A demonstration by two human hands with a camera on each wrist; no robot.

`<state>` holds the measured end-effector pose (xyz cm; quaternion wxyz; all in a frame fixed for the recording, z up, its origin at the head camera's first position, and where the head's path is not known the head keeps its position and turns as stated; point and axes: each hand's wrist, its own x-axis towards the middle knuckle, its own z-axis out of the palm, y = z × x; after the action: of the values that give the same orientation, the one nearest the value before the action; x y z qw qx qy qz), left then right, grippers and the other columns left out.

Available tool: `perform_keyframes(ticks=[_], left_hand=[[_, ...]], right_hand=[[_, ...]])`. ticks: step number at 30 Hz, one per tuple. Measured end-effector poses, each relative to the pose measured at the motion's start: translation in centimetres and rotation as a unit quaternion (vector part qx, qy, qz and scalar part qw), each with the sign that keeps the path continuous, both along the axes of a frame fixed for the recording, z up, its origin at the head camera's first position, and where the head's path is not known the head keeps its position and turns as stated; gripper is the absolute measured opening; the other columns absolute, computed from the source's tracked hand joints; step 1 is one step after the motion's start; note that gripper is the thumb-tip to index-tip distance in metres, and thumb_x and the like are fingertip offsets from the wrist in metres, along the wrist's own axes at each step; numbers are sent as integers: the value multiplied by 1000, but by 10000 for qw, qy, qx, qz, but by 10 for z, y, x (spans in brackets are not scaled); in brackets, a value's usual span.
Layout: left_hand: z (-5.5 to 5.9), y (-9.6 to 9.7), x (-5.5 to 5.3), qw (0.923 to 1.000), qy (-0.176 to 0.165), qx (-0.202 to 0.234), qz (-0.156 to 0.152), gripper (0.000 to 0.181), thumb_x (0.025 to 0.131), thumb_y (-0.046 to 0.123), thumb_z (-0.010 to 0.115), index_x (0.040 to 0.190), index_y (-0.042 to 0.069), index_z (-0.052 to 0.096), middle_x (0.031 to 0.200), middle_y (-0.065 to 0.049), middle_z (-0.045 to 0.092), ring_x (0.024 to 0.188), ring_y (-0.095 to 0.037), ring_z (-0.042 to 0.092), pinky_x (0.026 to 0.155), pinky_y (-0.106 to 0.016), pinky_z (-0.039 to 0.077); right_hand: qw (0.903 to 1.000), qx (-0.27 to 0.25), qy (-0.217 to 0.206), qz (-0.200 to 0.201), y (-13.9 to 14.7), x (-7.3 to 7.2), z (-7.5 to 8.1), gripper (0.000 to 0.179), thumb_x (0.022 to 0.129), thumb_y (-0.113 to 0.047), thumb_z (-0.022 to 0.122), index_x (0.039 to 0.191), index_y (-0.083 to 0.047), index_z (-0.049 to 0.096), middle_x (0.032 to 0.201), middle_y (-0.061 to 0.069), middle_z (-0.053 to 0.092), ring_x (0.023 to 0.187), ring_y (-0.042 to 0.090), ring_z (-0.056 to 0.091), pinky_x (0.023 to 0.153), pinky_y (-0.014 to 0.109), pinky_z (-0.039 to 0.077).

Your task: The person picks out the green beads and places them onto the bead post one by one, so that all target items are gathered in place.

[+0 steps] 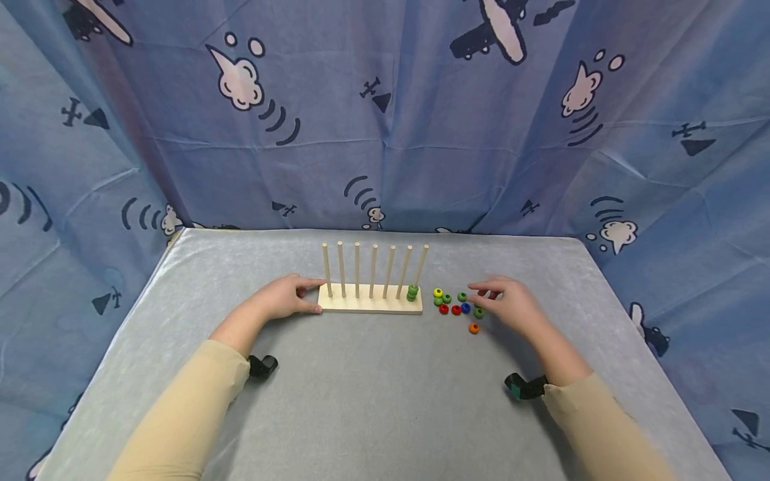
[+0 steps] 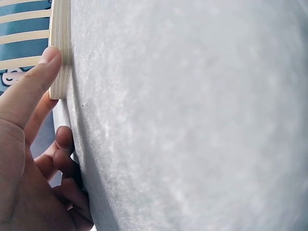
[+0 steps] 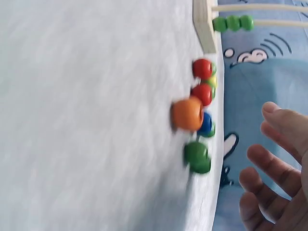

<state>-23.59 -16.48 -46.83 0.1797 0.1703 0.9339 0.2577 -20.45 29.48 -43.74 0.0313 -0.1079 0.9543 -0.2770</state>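
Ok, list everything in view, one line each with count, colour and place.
peg board: one, pale wood, seven upright pegs, mid-table.
threaded beads: a stack of three, green, at the base of the second peg from the right.
loose beads: about eight, yellow, green, red, blue and orange, on the table right of the board.
orange bead: one, nearest the person, apart from the cluster.
table cover: one, grey, over the whole table.
curtain: blue, printed with planes and clouds, behind and beside the table.
left hand: thumb and fingers against the board's left end.
right hand: relaxed fingers over the loose beads, holding nothing visible.
sleeves: two, beige.
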Motion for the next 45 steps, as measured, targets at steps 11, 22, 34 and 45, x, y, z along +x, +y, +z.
perform_keyframes(ticks=[11,22,34,45], left_hand=[[1,0,-1,10000,-90,5,5,69,85,43,78,145,21,54,95,-6,49,87,-21,45,76,-37,36],[2,1,0,9999,-122,-44,-2,68,85,43,77,146,21,54,94,-6,49,86,-21,45,75,-37,36],[1,0,-1,9999,-131,-25,61,69,84,45,78,145,23,54,95,-6,50,86,-20,45,76,-37,37],[-1,0,-2,9999,-151,-14,69,70,83,46,79,145,23,54,94,-6,49,85,-21,45,75,-37,36]], right_hand=[[9998,124,129,-55,31,5,-9,29,92,-23,73,116,-7,75,100,7,68,87,21,58,72,37,46],[9986,381,-304,227,35,-8,-25,30,94,-23,70,121,-10,73,102,6,67,87,20,56,76,39,45],[9975,435,-477,275,32,-14,-25,29,94,-20,69,121,-9,73,106,9,66,91,21,59,76,39,47],[9964,477,-619,334,30,-18,-26,30,94,-20,69,122,-9,73,99,6,63,80,19,51,67,34,43]])
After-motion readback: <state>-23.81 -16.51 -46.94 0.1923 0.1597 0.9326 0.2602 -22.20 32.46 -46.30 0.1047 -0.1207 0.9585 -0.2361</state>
